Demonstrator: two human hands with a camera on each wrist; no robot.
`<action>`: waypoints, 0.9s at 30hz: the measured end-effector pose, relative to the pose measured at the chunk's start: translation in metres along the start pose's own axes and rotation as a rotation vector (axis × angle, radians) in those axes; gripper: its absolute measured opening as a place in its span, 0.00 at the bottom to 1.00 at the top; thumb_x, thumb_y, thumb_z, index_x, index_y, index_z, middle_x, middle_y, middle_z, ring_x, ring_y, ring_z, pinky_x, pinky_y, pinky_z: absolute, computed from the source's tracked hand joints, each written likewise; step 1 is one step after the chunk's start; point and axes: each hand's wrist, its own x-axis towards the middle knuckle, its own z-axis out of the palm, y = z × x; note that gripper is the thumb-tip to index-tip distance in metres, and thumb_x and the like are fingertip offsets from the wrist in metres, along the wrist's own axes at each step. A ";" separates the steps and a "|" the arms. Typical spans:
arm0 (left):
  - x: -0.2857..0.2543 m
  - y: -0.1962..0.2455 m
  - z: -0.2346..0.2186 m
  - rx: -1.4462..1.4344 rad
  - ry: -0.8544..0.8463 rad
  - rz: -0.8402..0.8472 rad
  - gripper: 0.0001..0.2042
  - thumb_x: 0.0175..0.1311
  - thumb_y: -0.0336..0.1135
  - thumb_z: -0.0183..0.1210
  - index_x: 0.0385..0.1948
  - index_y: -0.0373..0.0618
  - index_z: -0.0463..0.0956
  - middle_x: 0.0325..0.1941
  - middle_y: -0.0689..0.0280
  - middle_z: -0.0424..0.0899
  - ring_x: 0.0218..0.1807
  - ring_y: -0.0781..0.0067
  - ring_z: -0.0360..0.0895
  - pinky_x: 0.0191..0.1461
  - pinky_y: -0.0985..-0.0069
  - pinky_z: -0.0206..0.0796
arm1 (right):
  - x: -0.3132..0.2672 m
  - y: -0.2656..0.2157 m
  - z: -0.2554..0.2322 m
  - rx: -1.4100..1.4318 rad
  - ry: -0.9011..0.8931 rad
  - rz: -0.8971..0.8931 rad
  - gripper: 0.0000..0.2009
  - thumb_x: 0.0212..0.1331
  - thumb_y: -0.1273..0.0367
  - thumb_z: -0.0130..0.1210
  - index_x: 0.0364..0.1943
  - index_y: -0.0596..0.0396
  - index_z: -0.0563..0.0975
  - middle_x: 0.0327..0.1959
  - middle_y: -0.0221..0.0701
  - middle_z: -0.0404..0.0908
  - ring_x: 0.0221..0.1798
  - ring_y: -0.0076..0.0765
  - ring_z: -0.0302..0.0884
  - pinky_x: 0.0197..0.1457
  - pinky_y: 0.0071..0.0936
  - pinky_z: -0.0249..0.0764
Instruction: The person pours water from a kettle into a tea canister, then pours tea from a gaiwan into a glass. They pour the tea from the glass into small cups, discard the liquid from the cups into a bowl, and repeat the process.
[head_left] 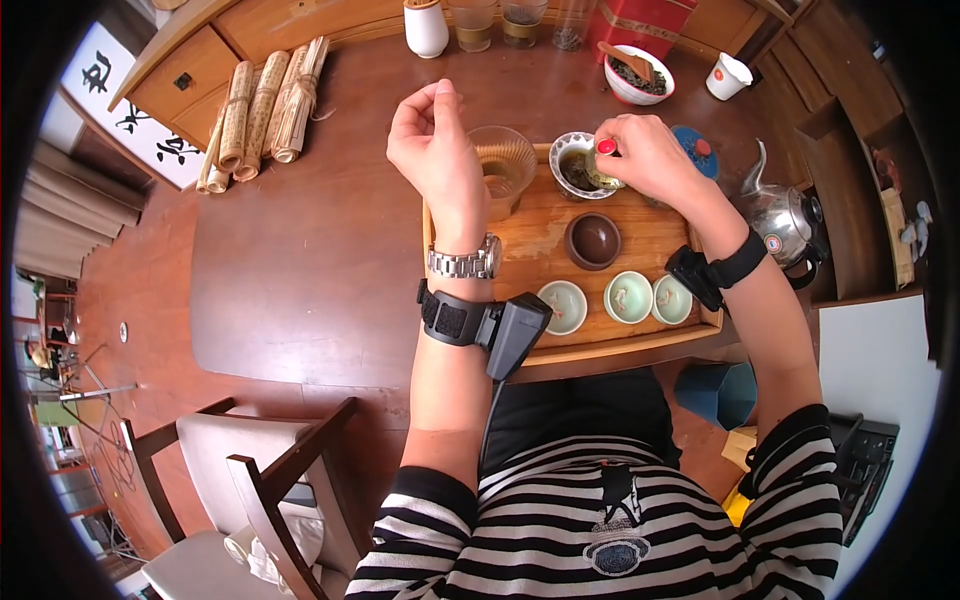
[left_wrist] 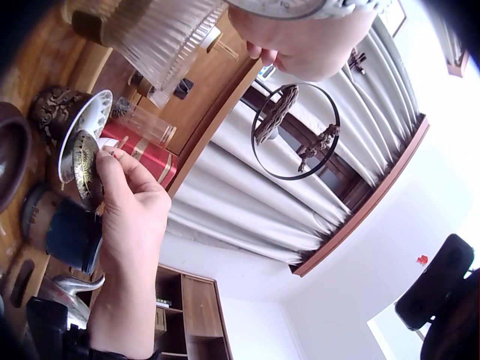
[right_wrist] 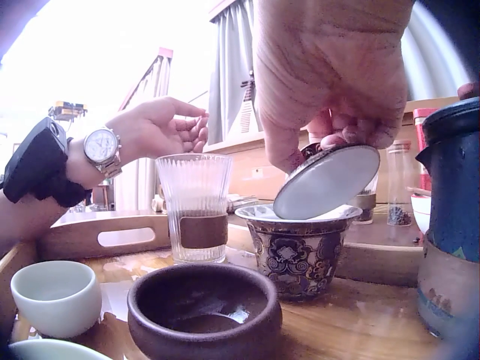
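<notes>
My right hand (head_left: 655,158) pinches the red-knobbed lid (right_wrist: 330,182) between thumb and fingers, tilted over the patterned lidded bowl (right_wrist: 296,253). Dark liquid with leaves (head_left: 577,170) shows inside that bowl. In the left wrist view, wet green bits cling to the lid (left_wrist: 86,169). My left hand (head_left: 437,150) is raised beside the ribbed glass (right_wrist: 196,184), loosely curled and holding nothing. The glass, banded in brown, stands on the wooden tray (head_left: 540,352), left of the bowl. The brown bowl (right_wrist: 204,311) sits nearer to me.
Three pale green cups (head_left: 628,298) line the tray's near side. To the right stand a blue-lidded pot (head_left: 692,150) and a steel kettle (head_left: 785,225). Behind are a bowl of dry leaves (head_left: 638,90), a white cup (head_left: 728,77) and glasses. Bamboo scrolls (head_left: 265,115) lie at left.
</notes>
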 end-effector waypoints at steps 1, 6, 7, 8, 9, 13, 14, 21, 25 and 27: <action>0.000 0.000 0.000 0.000 0.000 0.000 0.05 0.58 0.28 0.56 0.30 0.35 0.74 0.25 0.68 0.75 0.27 0.84 0.69 0.31 0.88 0.62 | 0.000 0.001 0.001 0.000 0.000 0.000 0.12 0.38 0.70 0.53 0.28 0.64 0.76 0.20 0.44 0.74 0.23 0.45 0.73 0.31 0.34 0.69; 0.000 0.000 0.000 -0.012 -0.001 -0.009 0.05 0.58 0.28 0.56 0.30 0.35 0.74 0.25 0.68 0.75 0.27 0.84 0.69 0.30 0.88 0.62 | -0.001 -0.008 0.003 -0.017 -0.016 -0.031 0.12 0.40 0.70 0.54 0.31 0.61 0.78 0.29 0.44 0.78 0.35 0.49 0.76 0.41 0.37 0.72; 0.000 0.000 0.000 -0.012 -0.002 -0.009 0.05 0.58 0.28 0.56 0.30 0.35 0.74 0.25 0.68 0.75 0.27 0.84 0.69 0.30 0.88 0.62 | -0.001 -0.010 0.004 -0.017 -0.016 -0.030 0.12 0.40 0.70 0.54 0.31 0.61 0.78 0.29 0.44 0.78 0.35 0.49 0.76 0.41 0.37 0.72; 0.000 -0.001 0.000 -0.013 -0.002 -0.005 0.05 0.58 0.28 0.55 0.31 0.35 0.74 0.25 0.67 0.75 0.27 0.84 0.69 0.30 0.88 0.62 | -0.002 -0.011 0.005 -0.019 -0.016 -0.062 0.11 0.41 0.70 0.54 0.31 0.61 0.78 0.29 0.43 0.77 0.36 0.48 0.75 0.41 0.37 0.71; 0.000 -0.001 0.000 -0.015 -0.003 -0.003 0.05 0.58 0.28 0.55 0.31 0.35 0.74 0.26 0.67 0.75 0.27 0.84 0.69 0.30 0.88 0.62 | -0.002 -0.011 0.005 -0.022 -0.016 -0.094 0.10 0.42 0.70 0.54 0.30 0.60 0.77 0.29 0.41 0.77 0.37 0.46 0.74 0.42 0.36 0.70; 0.000 0.000 0.000 -0.024 -0.007 -0.011 0.05 0.58 0.27 0.55 0.31 0.34 0.74 0.26 0.67 0.75 0.26 0.84 0.69 0.30 0.88 0.62 | -0.001 0.000 0.015 -0.066 0.097 -0.315 0.09 0.42 0.71 0.54 0.30 0.59 0.75 0.22 0.37 0.71 0.30 0.41 0.70 0.37 0.33 0.67; 0.000 0.001 0.000 -0.012 0.001 -0.004 0.05 0.58 0.27 0.55 0.31 0.34 0.73 0.25 0.67 0.75 0.26 0.84 0.68 0.29 0.88 0.62 | -0.002 0.000 0.015 -0.067 0.092 -0.326 0.09 0.43 0.71 0.55 0.31 0.58 0.75 0.24 0.36 0.71 0.33 0.40 0.69 0.39 0.33 0.66; 0.000 0.001 -0.001 -0.048 -0.005 -0.012 0.05 0.58 0.27 0.55 0.29 0.34 0.73 0.24 0.67 0.74 0.24 0.84 0.66 0.28 0.86 0.63 | -0.003 0.004 0.011 -0.143 0.047 -0.365 0.10 0.43 0.72 0.55 0.32 0.57 0.75 0.26 0.33 0.71 0.37 0.37 0.68 0.44 0.32 0.63; 0.000 0.001 -0.001 -0.008 0.005 0.017 0.05 0.57 0.28 0.55 0.29 0.35 0.73 0.25 0.67 0.74 0.25 0.84 0.67 0.30 0.87 0.63 | -0.003 0.007 0.005 -0.187 0.135 -0.388 0.08 0.44 0.70 0.55 0.30 0.56 0.76 0.28 0.32 0.74 0.37 0.37 0.70 0.43 0.32 0.64; -0.002 0.006 0.001 0.054 0.038 0.019 0.05 0.57 0.28 0.56 0.28 0.35 0.74 0.25 0.67 0.75 0.26 0.84 0.68 0.33 0.88 0.62 | -0.001 0.010 0.000 -0.079 0.217 -0.383 0.07 0.44 0.71 0.55 0.29 0.56 0.76 0.26 0.32 0.73 0.36 0.37 0.69 0.44 0.32 0.65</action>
